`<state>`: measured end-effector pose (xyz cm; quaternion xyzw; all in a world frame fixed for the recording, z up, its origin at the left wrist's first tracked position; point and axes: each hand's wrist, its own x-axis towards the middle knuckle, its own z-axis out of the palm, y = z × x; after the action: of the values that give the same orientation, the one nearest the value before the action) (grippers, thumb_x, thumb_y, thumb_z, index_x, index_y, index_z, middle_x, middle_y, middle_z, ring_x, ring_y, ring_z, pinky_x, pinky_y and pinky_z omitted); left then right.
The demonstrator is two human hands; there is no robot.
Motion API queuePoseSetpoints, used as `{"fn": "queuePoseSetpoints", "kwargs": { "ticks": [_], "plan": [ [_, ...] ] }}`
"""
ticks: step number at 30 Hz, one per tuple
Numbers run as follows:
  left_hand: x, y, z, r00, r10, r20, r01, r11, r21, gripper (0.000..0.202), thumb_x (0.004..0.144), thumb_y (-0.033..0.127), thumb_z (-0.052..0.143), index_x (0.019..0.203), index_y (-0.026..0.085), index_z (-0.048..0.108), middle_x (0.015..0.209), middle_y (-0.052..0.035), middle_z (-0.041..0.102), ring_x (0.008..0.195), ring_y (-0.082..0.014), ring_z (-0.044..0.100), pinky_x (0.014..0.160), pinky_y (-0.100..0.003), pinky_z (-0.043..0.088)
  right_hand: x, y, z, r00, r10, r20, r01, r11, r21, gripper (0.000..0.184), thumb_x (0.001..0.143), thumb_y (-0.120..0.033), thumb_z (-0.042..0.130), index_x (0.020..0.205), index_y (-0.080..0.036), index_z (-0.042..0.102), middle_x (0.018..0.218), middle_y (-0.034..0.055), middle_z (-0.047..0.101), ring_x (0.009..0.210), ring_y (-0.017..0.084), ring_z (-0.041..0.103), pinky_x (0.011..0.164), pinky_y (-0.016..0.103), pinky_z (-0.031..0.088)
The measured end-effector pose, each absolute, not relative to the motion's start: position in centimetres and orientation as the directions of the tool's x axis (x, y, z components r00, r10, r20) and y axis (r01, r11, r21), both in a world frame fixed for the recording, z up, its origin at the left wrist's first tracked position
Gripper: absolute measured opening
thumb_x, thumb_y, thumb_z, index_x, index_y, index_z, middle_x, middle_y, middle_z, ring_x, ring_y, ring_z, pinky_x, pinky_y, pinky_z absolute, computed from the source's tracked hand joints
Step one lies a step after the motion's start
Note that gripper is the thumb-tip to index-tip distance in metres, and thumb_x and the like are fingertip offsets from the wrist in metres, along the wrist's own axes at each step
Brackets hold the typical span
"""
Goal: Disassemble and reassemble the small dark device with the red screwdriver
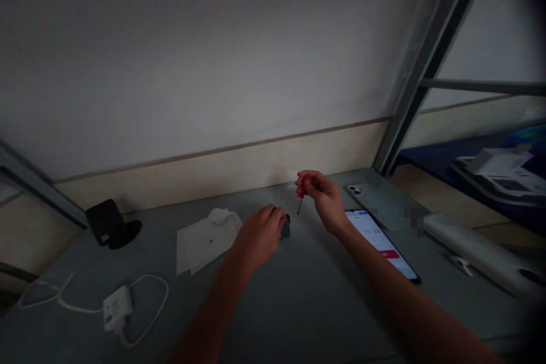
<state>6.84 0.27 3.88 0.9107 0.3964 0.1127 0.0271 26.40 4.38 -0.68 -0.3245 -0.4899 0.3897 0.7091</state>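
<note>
In my right hand (326, 199) is a small red-handled screwdriver (303, 186), gripped between closed fingers. Its thin shaft points down, and the tip is in the air above the desk. My left hand (261, 234) is closed on a small dark grey, box-like object (285, 230) resting on the desk, much of it hidden by the fingers. The screwdriver's tip is apart from this object, a little to its right. White paper sheets (209, 243) lie left of my left hand, with a tiny dark speck and a crumpled white piece (219, 215) on them.
A lit phone (379, 242) and a second phone (362, 196) lie right of my right arm, near a long grey-white object (469, 250). On the left are a black stand (106, 224) and a white adapter (117, 308) with cables. A wall closes off the desk (315, 307) behind.
</note>
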Motion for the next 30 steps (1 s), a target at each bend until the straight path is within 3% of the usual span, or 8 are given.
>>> {"fn": "queuePoseSetpoints", "kwargs": {
  "ticks": [3, 10, 16, 24, 30],
  "plan": [
    [6.8, 0.7, 5.2, 0.694, 0.712, 0.106, 0.701, -0.702, 0.128, 0.021, 0.104, 0.023, 0.039, 0.104, 0.018, 0.060, 0.100, -0.0076, 0.067, 0.089, -0.0192, 0.067, 0.079, -0.030, 0.051, 26.7, 5.0, -1.4, 0.221, 0.879, 0.422, -0.221, 0.466, -0.856, 0.023, 0.088, -0.039, 0.068, 0.103, -0.021, 0.068, 0.086, 0.0015, 0.064, 0.067, 0.013, 0.058, 0.065, 0.031, 0.047],
    [6.8, 2.6, 6.8, 0.802, 0.597, -0.001, 0.596, -0.802, -0.027, 0.020, 0.100, 0.020, 0.045, 0.096, 0.017, 0.065, 0.090, -0.0082, 0.071, 0.082, -0.0201, 0.068, 0.070, -0.029, 0.049, 27.2, 5.6, -1.8, 0.249, 0.882, 0.399, -0.206, 0.451, -0.868, 0.029, 0.086, -0.044, 0.068, 0.102, -0.019, 0.066, 0.086, 0.0016, 0.064, 0.066, 0.013, 0.059, 0.065, 0.031, 0.048],
    [7.1, 3.0, 7.0, 0.841, 0.542, -0.011, 0.535, -0.834, -0.137, 0.014, 0.094, 0.011, 0.052, 0.094, 0.017, 0.065, 0.086, -0.0072, 0.072, 0.075, -0.0199, 0.069, 0.065, -0.028, 0.048, 27.1, 5.7, -1.8, 0.245, 0.882, 0.403, -0.215, 0.455, -0.864, 0.027, 0.087, -0.041, 0.066, 0.102, -0.019, 0.066, 0.085, 0.0014, 0.064, 0.065, 0.013, 0.059, 0.064, 0.030, 0.047],
    [7.7, 3.3, 7.1, 0.903, 0.428, -0.038, 0.399, -0.869, -0.294, 0.018, 0.092, 0.010, 0.052, 0.098, 0.017, 0.067, 0.092, -0.0093, 0.070, 0.074, -0.0214, 0.068, 0.067, -0.032, 0.051, 27.0, 5.9, -2.2, 0.232, 0.880, 0.415, -0.212, 0.462, -0.861, 0.031, 0.087, -0.045, 0.066, 0.103, -0.019, 0.065, 0.086, 0.0009, 0.063, 0.063, 0.012, 0.058, 0.063, 0.029, 0.046],
    [9.0, 2.7, 7.5, 0.921, 0.380, -0.085, 0.343, -0.896, -0.283, 0.014, 0.090, 0.018, 0.056, 0.091, 0.015, 0.070, 0.090, -0.0128, 0.070, 0.080, -0.0255, 0.068, 0.071, -0.036, 0.052, 27.1, 6.2, -2.5, 0.233, 0.884, 0.406, -0.187, 0.450, -0.873, 0.037, 0.086, -0.051, 0.065, 0.105, -0.019, 0.065, 0.086, 0.0014, 0.064, 0.065, 0.013, 0.059, 0.064, 0.030, 0.048]
  ]
}}
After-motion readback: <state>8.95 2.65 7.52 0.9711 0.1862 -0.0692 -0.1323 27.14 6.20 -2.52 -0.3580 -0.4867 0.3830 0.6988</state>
